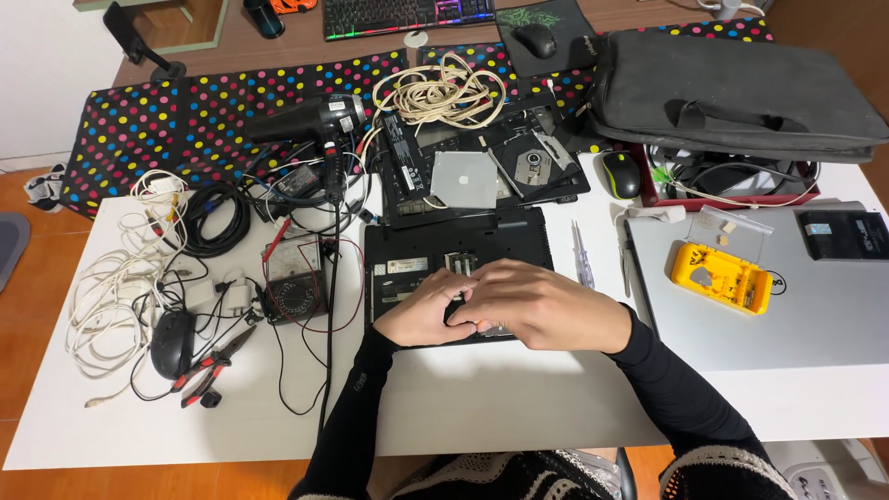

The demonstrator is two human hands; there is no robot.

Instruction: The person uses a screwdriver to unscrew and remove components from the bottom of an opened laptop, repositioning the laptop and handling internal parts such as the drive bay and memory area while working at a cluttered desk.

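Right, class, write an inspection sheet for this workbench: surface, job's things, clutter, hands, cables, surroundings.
Surface: white table, with a polka-dot cloth behind it.
Job's things: opened black laptop base, underside up.
Clutter: multimeter, hair dryer, black mouse, red-handled pliers, yellow parts box, silver laptop, black bag.
Hands: left hand and right hand both pressed on the base; what they grip is hidden.
Cables: white tangle, black coil, beige coil.
Surroundings: keyboard on a wooden desk.
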